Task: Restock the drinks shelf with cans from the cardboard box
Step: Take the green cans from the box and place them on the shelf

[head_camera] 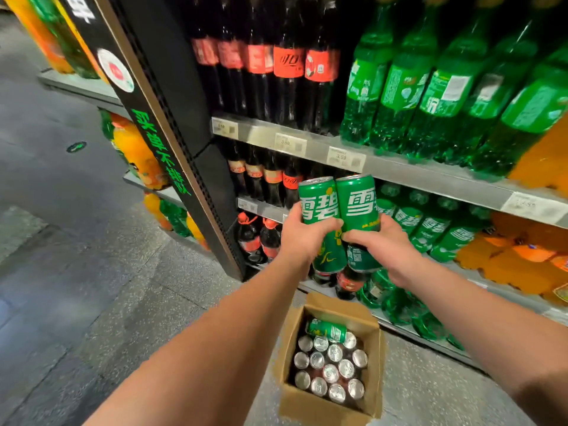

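Note:
My left hand [302, 238] grips a tall green can [319, 207] upright, and my right hand [381, 242] grips a second green can [359, 204] beside it; the two cans touch. Both are held in the air in front of the drinks shelf [399, 172], level with the row of small green bottles. Below on the floor stands the open cardboard box [332, 407] with several upright cans showing silver tops and one green can [327, 329] lying on its side across them.
Dark cola bottles [289, 72] and large green bottles [430, 87] fill the upper shelf; small green bottles [430, 226] and orange bottles [522, 259] fill the shelf behind the cans. A black end panel [172, 139] stands left. Grey floor [76, 241] spreads left.

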